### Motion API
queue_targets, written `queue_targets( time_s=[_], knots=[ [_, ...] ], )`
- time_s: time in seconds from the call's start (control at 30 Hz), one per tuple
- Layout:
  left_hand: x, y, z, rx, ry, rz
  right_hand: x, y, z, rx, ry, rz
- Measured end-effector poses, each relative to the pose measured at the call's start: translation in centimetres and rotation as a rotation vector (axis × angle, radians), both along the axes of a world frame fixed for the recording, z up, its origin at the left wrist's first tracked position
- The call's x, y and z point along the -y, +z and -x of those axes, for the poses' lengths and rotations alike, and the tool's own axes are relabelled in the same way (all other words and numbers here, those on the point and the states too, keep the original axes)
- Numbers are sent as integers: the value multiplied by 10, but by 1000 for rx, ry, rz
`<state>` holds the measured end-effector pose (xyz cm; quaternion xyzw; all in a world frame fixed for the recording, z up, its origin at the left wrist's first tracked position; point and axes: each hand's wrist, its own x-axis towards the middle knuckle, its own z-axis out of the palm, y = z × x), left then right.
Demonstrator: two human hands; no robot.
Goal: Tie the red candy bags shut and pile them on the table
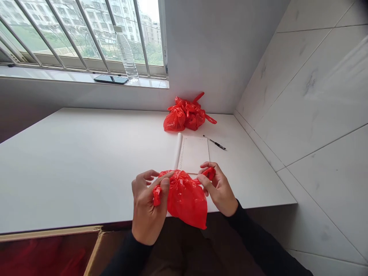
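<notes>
The left hand [151,207] and right hand [220,188] are grasping opposite ends of the bag [187,203], its gathered neck [181,177] lying between them, nearer the left, by the table's [100,172] near edge.

Bag [186,199] before notebook [194,153], pen [217,145] to the right, other bags [175,118] behind, phone [111,79] beside bottle [126,53] on windowsill [152,82]

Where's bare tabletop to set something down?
Widest: left side of the white tabletop, bordered by the grey wall, the open white notebook and the left hand. Narrower: right strip between the slim black pen, right hand and marbled white tiles. Crowded: centre-right, with knotted red plastic bags behind the notebook, and both hands holding another red plastic bag in front.
</notes>
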<state>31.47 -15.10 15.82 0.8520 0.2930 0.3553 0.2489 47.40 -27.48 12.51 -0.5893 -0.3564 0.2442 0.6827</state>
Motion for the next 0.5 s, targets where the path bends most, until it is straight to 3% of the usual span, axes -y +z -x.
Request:
queue_targets(
  time_s=[0.1, 0.23, 0.33, 0.5],
  knots=[
    [-1, -33, -9, -52, -49, -147, -12, -18, 9, 376, -118, 113],
    [-6, -70, -9, -251, -143, -269, -20, -44, 20, 555, 34, 127],
    [-6, -79, -3, -320, -164, -384, -19, -58, 25, 646, 18, 180],
    [-1, -77, -3, -392, -154, -499, -15, -67, 26, 778, 3, 277]
  ],
)
